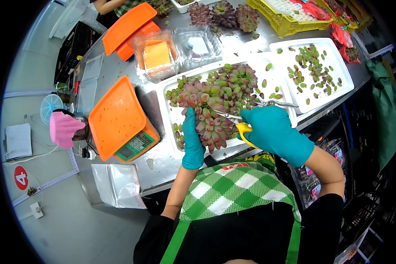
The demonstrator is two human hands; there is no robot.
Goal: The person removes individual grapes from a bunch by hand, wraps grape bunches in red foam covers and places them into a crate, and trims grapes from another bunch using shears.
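Observation:
A large cluster of green and reddish succulent rosettes [215, 94] fills much of a white tray [163, 116]. My left hand [192, 141], in a teal glove, is upright against the cluster's near left side, its fingers partly hidden by the leaves. In my right hand [275, 132], also gloved, are scissors with yellow handles [247, 135]; their blades reach left among the rosettes. Metal snips [277, 104] lie at the tray's right side, just beyond my right hand. Loose leaves lie in the tray on both sides of the cluster.
An orange scale [119, 119] stands left, with plastic bags [116, 185] below it. Clear boxes [156, 55] sit behind the tray. At right is a second white tray [347, 77] with loose leaves. Farther back are more succulents [223, 16], a yellow crate [286, 27] and another person's arm [108, 6].

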